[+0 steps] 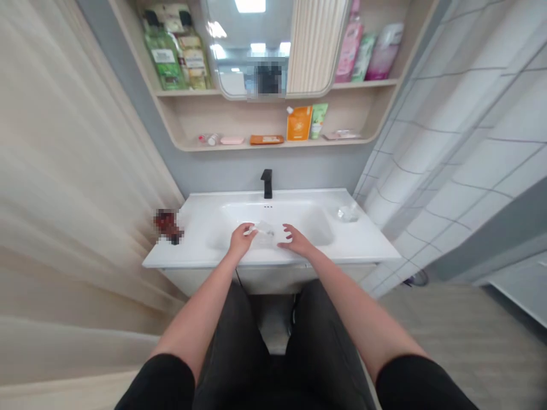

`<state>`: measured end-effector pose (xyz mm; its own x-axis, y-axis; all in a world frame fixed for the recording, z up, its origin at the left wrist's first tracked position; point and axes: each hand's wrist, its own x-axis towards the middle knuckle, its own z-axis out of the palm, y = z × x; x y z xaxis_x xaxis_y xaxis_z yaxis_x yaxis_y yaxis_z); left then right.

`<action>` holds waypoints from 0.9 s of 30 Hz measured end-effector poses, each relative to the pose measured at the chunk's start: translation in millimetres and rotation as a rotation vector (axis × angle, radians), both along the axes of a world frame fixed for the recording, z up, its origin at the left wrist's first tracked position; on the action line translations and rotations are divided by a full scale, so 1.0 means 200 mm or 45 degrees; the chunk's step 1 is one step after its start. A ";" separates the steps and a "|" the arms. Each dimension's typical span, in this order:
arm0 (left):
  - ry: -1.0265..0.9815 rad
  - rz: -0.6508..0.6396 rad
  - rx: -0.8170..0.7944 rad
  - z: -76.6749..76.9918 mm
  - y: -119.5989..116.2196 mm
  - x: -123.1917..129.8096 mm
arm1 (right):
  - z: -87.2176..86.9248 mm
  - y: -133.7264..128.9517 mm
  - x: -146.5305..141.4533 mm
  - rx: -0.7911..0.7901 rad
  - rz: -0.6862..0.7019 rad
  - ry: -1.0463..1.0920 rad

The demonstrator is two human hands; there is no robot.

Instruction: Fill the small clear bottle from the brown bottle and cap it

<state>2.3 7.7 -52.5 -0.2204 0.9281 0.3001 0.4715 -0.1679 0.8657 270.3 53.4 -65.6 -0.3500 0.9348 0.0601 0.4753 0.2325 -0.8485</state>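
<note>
Over the front of a white sink basin [318, 222], my left hand [241, 239] pinches a small, clear plastic-looking piece [265, 230] between thumb and fingers. The piece is see-through and pale, so its exact kind is hard to make out. To its right, my right hand [296, 240] hovers with fingers apart and curved toward it, holding nothing. A gap separates those fingers from the clear piece. Behind both hands stands a black faucet [267, 185] at the back of the basin.
A crumpled clear plastic item [347, 214] lies on the right of the white countertop [367, 239]. At the left edge is a blurred dark red object [168, 225]. Above, a shelf [205, 114] holds bottles, an orange pouch [298, 123] and a green tube [318, 121]. A curtain [85, 199] hangs left.
</note>
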 end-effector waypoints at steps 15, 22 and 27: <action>0.268 -0.329 0.003 -0.08 0.07 0.13 | -0.14 0.04 -0.14 0.322 0.058 -0.041; 0.420 -0.146 -0.270 -0.06 0.07 0.15 | -0.17 0.07 -0.13 0.411 0.149 0.048; 0.188 -0.220 -0.132 -0.06 0.07 0.14 | -0.19 0.08 -0.14 0.401 0.145 0.050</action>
